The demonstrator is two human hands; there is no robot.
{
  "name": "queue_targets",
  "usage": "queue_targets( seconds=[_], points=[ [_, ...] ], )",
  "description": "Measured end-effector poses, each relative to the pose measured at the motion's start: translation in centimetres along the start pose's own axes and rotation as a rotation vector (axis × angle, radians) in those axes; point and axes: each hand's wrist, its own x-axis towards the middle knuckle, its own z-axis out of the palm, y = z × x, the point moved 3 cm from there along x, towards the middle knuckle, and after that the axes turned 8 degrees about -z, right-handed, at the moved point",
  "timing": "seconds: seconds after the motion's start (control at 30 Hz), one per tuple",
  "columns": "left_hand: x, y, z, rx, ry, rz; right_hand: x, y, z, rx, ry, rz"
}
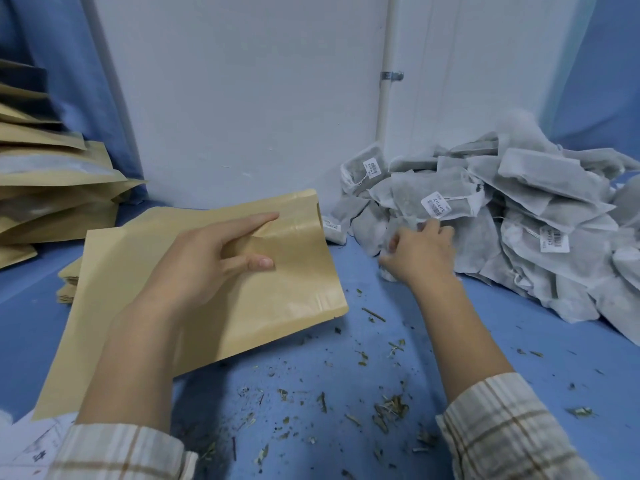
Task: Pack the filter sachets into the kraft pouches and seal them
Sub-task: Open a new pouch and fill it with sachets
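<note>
Left hand [207, 261] holds one kraft pouch [277, 299] lifted at a tilt above the blue tabletop [346, 358]: thumb on top of the paper, fingers reaching toward the open mouth at the pouch's far edge, so the grip is closed on the pouch. The pouch's right edge ends just short of the sachet pile [519, 209]; its near corner hangs over bare blue surface. Right hand [420, 252] is at the left foot of the pile, fingers curled into the grey filter sachets; a labelled sachet [440, 202] lies just above the knuckles, touching them, but which sachet the grip has taken cannot be told. The pile fills the right rear corner, up against the white wall [242, 98] and pipe [384, 98]. A stack of filled pouches [52, 188] sits at the left edge, with a lower stack of flat pouches [69, 278] partly hidden under the held one. Dry herb crumbs [384, 410] are scattered on the tabletop between the forearms. Open room: the blue strip between pouch and pile, and the near centre. Plaid sleeves [502, 427] at the bottom edge.
</note>
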Motion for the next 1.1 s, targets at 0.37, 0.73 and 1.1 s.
queue_targets(
  seconds=[0.37, 0.73, 1.1],
  points=[
    [0.1, 0.1, 0.4, 0.012, -0.016, -0.004, -0.4, -1.2, -2.2, 0.08, 0.561, -0.193],
    [0.1, 0.5, 0.3, -0.015, 0.025, -0.01, -1.3, -2.3, -4.4, 1.564, 0.037, -0.226],
    [-0.3, 3.3, 2.0, -0.145, -0.224, 0.062, -3.1, -6.7, 0.6, 1.144, -0.515, -0.124]
  ],
)
